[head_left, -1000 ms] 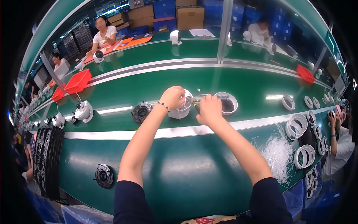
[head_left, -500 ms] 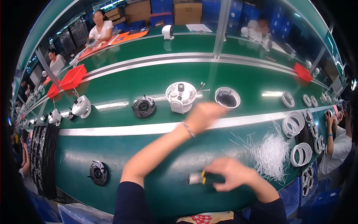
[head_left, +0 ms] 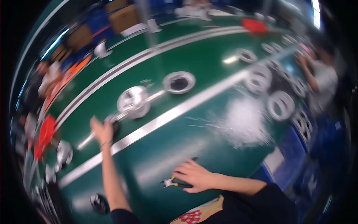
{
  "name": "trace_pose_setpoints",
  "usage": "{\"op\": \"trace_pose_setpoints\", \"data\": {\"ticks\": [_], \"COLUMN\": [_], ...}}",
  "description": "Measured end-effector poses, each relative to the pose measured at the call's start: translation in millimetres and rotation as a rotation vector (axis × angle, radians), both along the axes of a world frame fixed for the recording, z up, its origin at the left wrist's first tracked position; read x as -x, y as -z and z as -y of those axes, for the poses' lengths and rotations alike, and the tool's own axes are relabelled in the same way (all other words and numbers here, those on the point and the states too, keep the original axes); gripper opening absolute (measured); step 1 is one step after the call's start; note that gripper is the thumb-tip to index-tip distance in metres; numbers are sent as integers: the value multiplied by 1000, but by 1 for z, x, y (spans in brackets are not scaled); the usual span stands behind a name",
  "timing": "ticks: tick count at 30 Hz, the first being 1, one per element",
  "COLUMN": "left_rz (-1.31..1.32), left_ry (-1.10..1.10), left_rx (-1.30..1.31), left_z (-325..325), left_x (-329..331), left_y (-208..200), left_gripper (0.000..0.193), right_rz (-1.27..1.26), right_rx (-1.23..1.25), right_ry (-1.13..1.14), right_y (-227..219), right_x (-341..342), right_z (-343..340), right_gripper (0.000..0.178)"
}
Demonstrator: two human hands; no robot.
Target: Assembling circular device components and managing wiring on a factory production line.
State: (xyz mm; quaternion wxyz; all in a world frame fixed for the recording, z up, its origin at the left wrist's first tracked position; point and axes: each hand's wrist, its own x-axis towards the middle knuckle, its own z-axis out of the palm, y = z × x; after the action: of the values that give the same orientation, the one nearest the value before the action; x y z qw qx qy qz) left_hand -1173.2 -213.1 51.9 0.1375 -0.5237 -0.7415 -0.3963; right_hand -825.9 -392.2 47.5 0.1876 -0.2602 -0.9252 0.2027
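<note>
My left hand is stretched out over the conveyor, blurred, its fingers seemingly apart and nothing visible in them. Right beside it sits a dark round part, partly hidden; whether they touch I cannot tell. Beyond that part stands a white round housing with parts inside. Low over the bench, my right hand is closed on cutting pliers with yellow and black handles, jaws pointing left. Another dark round part lies on the bench, left of my left forearm.
A white ring with a dark centre sits farther along the conveyor. Clear thin strips are heaped on the bench at right, near white rings. Red bins stand at left. A co-worker works at the right.
The view has swung right and tilted. My left hand has gone from near the dark-centred ring leftward to the dark round part on the conveyor. My right hand stays with the pliers.
</note>
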Motion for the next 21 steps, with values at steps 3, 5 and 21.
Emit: {"op": "trace_pose_setpoints", "data": {"ticks": [3,5,21], "left_rz": [-214,171,1119], "left_ry": [-345,-355,483], "left_rx": [517,648,-389], "left_z": [7,11,64], "left_x": [35,37,51], "left_y": [33,43,24], "left_gripper": [87,90,38], "right_rz": [-171,-369,474], "right_rx": [-106,-224,-230], "right_ry": [138,351,1855], "right_y": [3,-12,-98], "right_x": [-20,-59,-354], "right_z": [-9,-22,-94], "right_gripper": [49,33,18]}}
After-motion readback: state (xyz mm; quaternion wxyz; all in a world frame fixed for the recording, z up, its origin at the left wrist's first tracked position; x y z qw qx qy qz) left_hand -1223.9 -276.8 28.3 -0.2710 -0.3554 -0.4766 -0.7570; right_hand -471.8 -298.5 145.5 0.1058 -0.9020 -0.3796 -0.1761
